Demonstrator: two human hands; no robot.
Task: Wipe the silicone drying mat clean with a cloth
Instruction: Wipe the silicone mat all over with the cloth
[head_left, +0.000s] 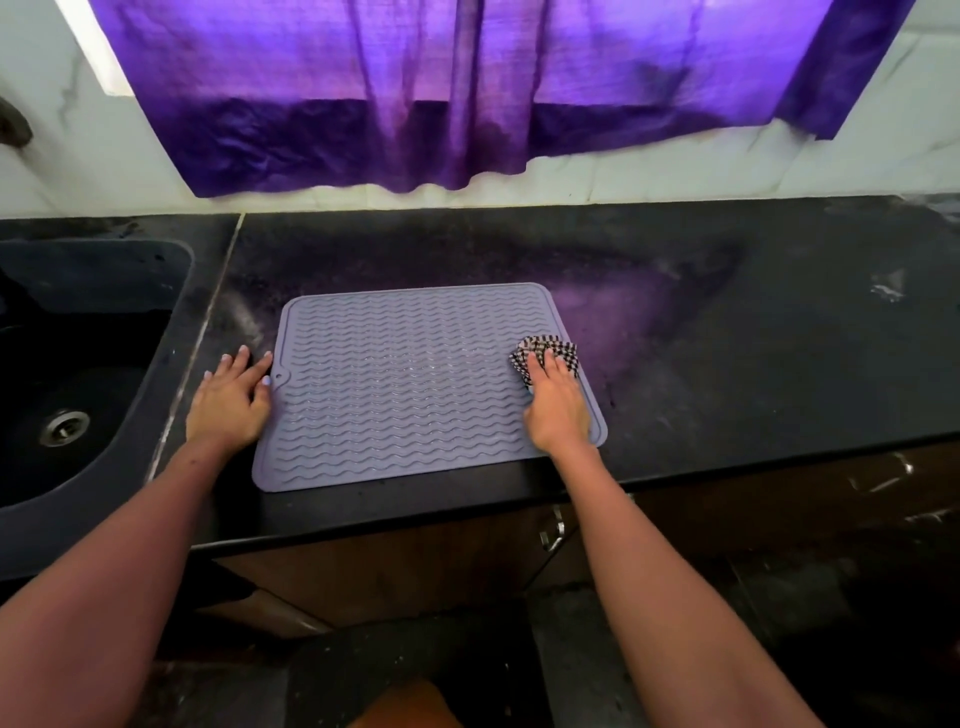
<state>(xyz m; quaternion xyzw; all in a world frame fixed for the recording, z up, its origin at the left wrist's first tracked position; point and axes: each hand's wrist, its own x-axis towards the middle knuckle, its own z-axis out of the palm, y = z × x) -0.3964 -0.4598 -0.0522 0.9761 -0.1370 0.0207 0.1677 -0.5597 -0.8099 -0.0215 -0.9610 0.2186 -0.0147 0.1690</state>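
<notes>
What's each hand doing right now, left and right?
Left hand: open, fingers straight, resting at the mat's left edge.
Right hand: open, fingers fairly straight, pressing the cloth onto the mat near its right edge.

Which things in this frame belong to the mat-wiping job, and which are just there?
In the job: silicone drying mat; checked cloth under the right hand; left hand steadying the mat's left edge.

Just there: sink; purple curtain; black countertop; cabinet handle.
</notes>
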